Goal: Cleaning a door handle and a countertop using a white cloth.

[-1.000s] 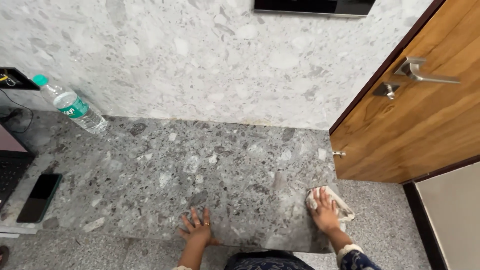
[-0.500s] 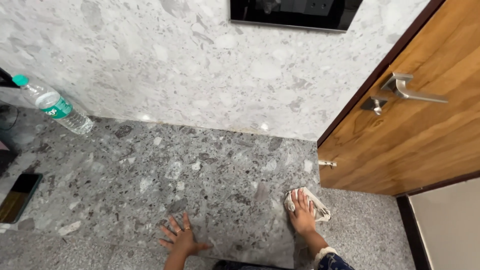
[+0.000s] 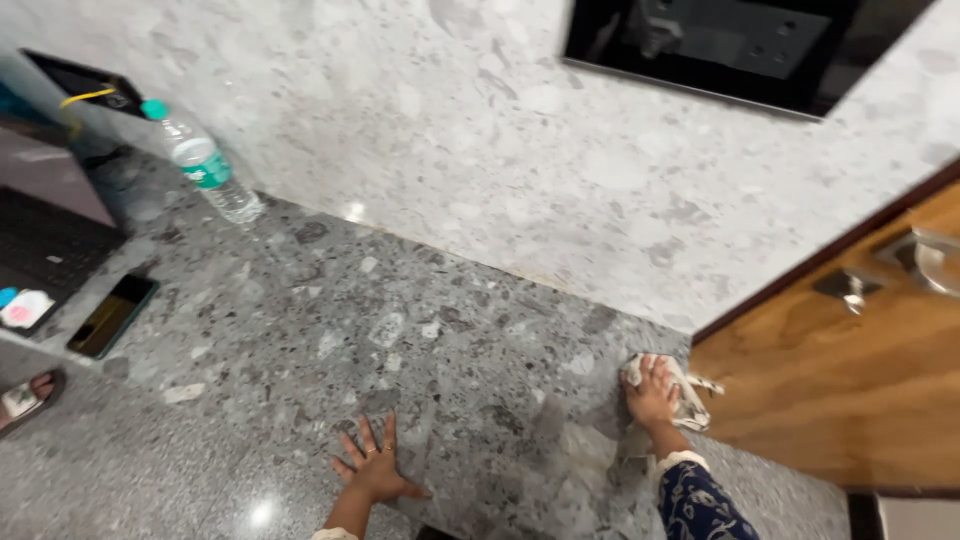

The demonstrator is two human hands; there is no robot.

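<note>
Right hand (image 3: 652, 394) pressed flat on a crumpled pale cloth (image 3: 690, 398), fingers together and bearing down on it rather than gripping; the cloth lies on the dark speckled stone floor (image 3: 300, 330), close to the foot of the wall and just beside the wooden door (image 3: 850, 390). Left hand (image 3: 374, 468) flat on bare floor, fingers spread apart, holding nothing — well apart from the cloth.

Around: 1 clear plastic bottle (image 3: 205, 165) with green cap and green label, leaning near the pale terrazzo-look wall (image 3: 480, 140). A dark phone (image 3: 110, 315) lies flat at far left, beside a laptop keyboard (image 3: 45, 245). Black glossy panel (image 3: 720, 45) set in the wall above. Door carries a metal lever handle (image 3: 925, 262), blurred. Sandalled foot (image 3: 28, 395) at left edge.

Floor polished, grey chips in darker ground — glare spots show. Sleeve (image 3: 700, 505) navy, patterned.
</note>
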